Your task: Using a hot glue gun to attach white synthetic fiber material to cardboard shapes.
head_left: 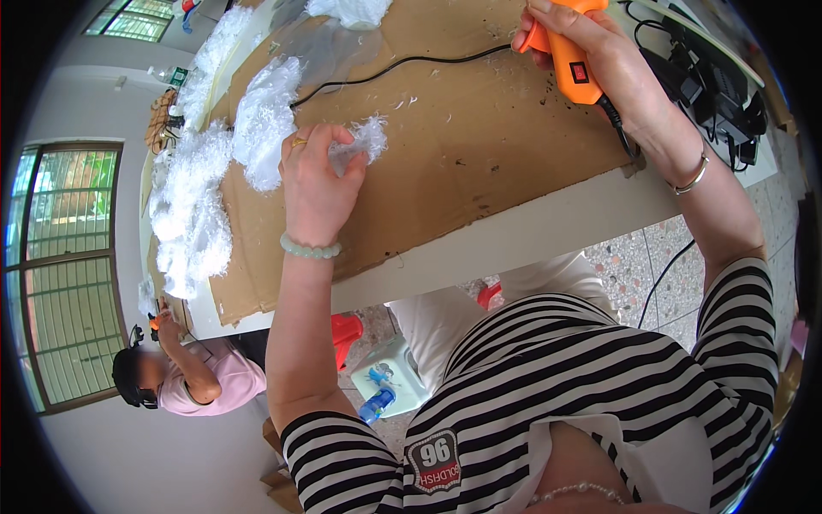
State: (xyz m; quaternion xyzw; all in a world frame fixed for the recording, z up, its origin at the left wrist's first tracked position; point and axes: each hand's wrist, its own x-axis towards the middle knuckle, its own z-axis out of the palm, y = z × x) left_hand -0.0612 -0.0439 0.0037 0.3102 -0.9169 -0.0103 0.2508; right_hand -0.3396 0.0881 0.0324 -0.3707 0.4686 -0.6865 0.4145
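My right hand (621, 77) is wrapped round an orange hot glue gun (569, 68) at the upper right, raised over the table. The gun has a red rocker switch, and a black cord leaves the end of its handle. Its nozzle is cut off by the picture's upper edge. Left of centre, my left hand (321, 188) pinches a small white fluffy piece (372, 137) between thumb and fingers, just over the brown cardboard (479, 154). Beside that hand lies a larger white shaggy piece (264, 120). The two hands are well apart.
More white shaggy material (188, 214) lies along the table's left side. A black cable (402, 62) crosses the cardboard. Black power adapters (728, 111) crowd the right corner. A co-worker in pink (223, 377) sits at the left. Below the table stands a pale green stool (411, 385).
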